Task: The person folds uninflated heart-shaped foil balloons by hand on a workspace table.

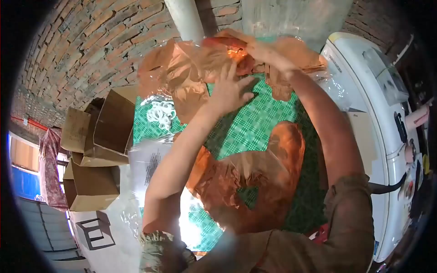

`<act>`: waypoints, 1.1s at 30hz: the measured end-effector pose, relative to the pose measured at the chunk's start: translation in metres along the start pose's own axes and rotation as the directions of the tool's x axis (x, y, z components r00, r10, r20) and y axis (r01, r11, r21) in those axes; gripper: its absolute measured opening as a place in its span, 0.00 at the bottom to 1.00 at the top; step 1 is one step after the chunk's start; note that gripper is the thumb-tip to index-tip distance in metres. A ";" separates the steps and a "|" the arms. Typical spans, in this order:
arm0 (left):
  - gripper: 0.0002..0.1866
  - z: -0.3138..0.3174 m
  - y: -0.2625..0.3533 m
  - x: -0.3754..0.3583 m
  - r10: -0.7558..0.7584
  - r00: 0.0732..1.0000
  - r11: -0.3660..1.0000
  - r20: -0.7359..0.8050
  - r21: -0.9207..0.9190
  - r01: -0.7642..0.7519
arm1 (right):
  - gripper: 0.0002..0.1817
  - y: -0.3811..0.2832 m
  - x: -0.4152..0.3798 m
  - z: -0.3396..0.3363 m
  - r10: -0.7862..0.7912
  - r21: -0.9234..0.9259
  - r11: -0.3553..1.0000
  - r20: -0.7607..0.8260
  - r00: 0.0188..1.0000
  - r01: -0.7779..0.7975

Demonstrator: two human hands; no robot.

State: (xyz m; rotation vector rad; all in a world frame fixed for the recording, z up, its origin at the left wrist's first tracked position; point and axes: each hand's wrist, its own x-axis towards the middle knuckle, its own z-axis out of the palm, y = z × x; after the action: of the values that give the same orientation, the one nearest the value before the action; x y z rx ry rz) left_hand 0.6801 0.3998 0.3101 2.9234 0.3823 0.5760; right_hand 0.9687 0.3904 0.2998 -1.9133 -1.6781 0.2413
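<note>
My left hand (231,92) is over the far part of the green checked tablecloth (248,132), its fingers spread and nothing in them. Just beyond its fingertips lies a shiny orange-red piece (237,55) of thin, crinkled material. My right hand (259,49) reaches across to that piece from the right; its fingers are blurred, and I cannot tell whether they grip it. Crumpled orange-brown pieces (184,66) are heaped along the back of the table. Nearest my body, a larger orange-brown piece (227,191) lies spread out, with two rounded lobes and a gap showing green cloth.
White rings (161,113) lie in a pile at the table's left, above clear plastic bags (148,161) with print. Open cardboard boxes (111,123) stand farther left. A white appliance (359,77) borders the right side, and a brick wall (100,41) rises behind.
</note>
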 end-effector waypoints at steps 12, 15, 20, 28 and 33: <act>0.29 -0.034 -0.104 0.045 -0.511 0.830 0.672 -0.223 -0.706 0.224 | 0.24 -0.082 0.024 -0.049 0.032 0.414 0.883 -0.523 0.852 0.221; 0.31 -0.056 -0.122 0.028 -0.559 0.664 0.742 -0.497 -0.658 0.132 | 0.36 -0.037 0.015 -0.010 0.019 -0.049 0.998 -0.456 0.890 -0.046; 0.39 -0.078 -0.132 0.008 -0.644 0.579 0.710 -0.501 -0.672 0.209 | 0.48 -0.043 -0.028 0.037 0.123 -0.394 0.910 -0.043 0.991 -0.130; 0.33 -0.080 -0.106 0.030 -0.362 0.725 0.932 -0.586 -0.238 0.273 | 0.46 -0.069 -0.026 0.051 0.344 -0.591 0.757 -0.003 0.939 -0.279; 0.19 -0.067 -0.104 0.054 -0.080 0.738 0.992 -0.670 0.022 0.127 | 0.47 -0.076 -0.021 0.061 0.361 -0.644 0.701 -0.049 0.931 -0.306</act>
State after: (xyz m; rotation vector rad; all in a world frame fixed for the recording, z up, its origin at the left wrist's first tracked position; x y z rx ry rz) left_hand 0.6792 0.5200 0.3717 2.6169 0.6396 1.6282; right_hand 0.8701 0.3917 0.2848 -2.7665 -1.5661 -0.1601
